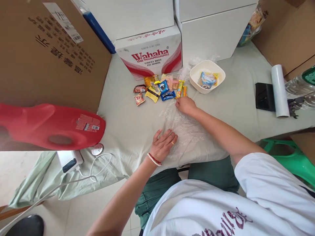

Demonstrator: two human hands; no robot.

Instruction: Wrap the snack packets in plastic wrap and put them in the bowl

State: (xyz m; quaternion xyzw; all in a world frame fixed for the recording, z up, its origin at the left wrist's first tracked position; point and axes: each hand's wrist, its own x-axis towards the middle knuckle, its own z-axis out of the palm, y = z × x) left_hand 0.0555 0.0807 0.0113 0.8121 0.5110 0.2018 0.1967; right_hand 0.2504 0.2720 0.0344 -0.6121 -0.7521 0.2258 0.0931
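Observation:
A sheet of clear plastic film [190, 136] lies wrinkled on the cloth-covered table in front of me. Flat on its left part rests my left hand [163, 144], fingers stretched out. My right hand [186, 105] is closed on the film's far edge, its fingertips pinched together. Just beyond that hand sits a pile of small wrapped snacks, among them a yellow packet [153, 94], blue packets [168, 95] and a long yellow stick pack [179, 88]. A white bowl [194, 78] holding a blue-and-yellow packet [208, 79] stands behind my right hand.
A Wahaba-style white-and-red carton [152, 54] backs the snacks. At left are a large cardboard box [61, 42], a red jug [73, 126] and a white charger [70, 160] with its cable. A film roll [280, 91] and a black object [264, 96] lie at right.

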